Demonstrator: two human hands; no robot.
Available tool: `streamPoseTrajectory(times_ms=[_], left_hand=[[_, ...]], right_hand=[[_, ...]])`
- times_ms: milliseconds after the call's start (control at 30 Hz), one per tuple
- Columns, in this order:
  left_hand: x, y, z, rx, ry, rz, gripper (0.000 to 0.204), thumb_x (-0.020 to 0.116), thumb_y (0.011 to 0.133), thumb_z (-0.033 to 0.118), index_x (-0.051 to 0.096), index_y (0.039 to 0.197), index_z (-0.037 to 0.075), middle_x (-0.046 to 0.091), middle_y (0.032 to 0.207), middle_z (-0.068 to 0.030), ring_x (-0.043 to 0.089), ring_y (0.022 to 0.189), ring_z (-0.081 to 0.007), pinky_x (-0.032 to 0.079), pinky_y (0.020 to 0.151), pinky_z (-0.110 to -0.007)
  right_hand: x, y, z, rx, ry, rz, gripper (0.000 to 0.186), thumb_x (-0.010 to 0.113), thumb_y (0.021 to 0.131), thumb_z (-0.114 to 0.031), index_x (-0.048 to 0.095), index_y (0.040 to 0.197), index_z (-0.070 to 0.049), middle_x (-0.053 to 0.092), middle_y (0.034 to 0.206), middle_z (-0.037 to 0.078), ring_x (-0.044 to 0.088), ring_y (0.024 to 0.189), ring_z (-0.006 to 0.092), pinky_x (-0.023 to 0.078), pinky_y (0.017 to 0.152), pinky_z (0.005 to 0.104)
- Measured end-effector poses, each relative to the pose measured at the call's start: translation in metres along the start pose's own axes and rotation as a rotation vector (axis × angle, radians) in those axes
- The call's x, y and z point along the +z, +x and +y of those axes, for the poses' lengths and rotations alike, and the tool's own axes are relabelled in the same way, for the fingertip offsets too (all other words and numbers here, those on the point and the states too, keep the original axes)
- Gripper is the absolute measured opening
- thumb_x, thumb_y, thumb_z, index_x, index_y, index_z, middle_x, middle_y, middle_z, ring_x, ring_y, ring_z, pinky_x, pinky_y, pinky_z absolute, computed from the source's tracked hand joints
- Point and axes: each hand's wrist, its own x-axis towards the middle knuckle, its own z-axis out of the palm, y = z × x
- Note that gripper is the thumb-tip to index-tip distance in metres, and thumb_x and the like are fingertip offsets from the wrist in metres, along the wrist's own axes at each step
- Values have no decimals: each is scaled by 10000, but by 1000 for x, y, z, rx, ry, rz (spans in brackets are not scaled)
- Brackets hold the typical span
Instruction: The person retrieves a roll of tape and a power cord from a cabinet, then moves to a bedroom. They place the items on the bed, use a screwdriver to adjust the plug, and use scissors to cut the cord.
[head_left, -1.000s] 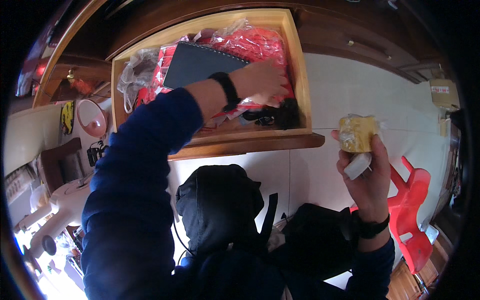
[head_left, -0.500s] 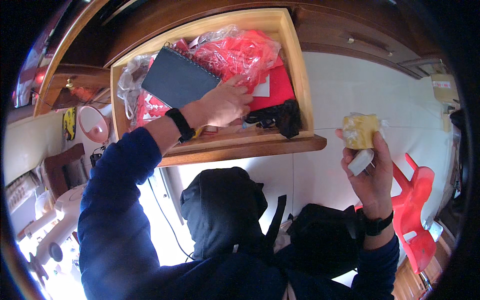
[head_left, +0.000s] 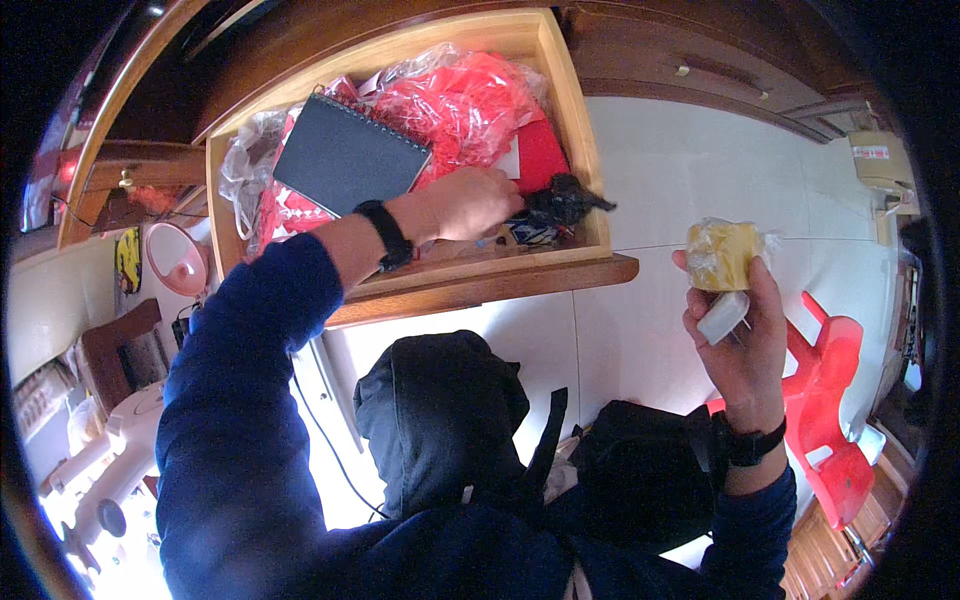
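Observation:
My left hand (head_left: 475, 205) reaches into an open wooden drawer (head_left: 598, 180), fingers closed on a crumpled black bundle (head_left: 565, 200) at its front right. Beside it lie a black spiral notebook (head_left: 350, 155), red plastic-wrapped material (head_left: 445, 105), a red card (head_left: 540, 150) and clear plastic bags (head_left: 245, 165). Out to the right of the drawer, my right hand (head_left: 745, 320) grips a yellow block (head_left: 725, 255) in crinkled clear wrap, along with a small white object with thin metal prongs (head_left: 720, 315) just below it.
A red plastic chair (head_left: 835, 440) lies low at the right, near a cardboard box (head_left: 878, 160). A pink round mirror (head_left: 175, 260) and a white appliance (head_left: 130, 430) are at the left. Dark cabinets (head_left: 690, 50) run behind the drawer, above a pale tiled floor (head_left: 660, 170).
My left hand has shifted toward the drawer's front right, and the black bundle there has risen and bunched. The notebook has slid left, exposing the red card. My right hand holds the same items.

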Motion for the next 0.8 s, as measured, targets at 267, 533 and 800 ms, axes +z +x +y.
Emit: streamPoseTrajectory(times_ms=[267,533,800], left_hand=[[-37,-28,-9,-535,-764,253,314,619,770,29,703,1072,1,656,689,-75,630,628,-185,506,594,-331],[-49,-61,-13,-794,-843,311,193,612,816,75,710,956,-14,559,631,22,525,572,-84,404,512,-268],[-49,-71,12,-789,-521,635,235,648,786,80,727,999,18,693,791,-190,696,669,-260,548,643,-347]], right_hand=[[-7,1,1,39,88,6,450,668,927,-359,550,1205,-25,622,1033,111,619,846,215,540,706,350],[0,0,2,32,85,-3,428,667,925,-351,561,1187,-30,626,1026,112,621,840,213,540,701,348],[-1,-1,3,44,78,-47,436,674,920,-351,553,1197,-36,621,1037,116,622,835,219,538,706,353]])
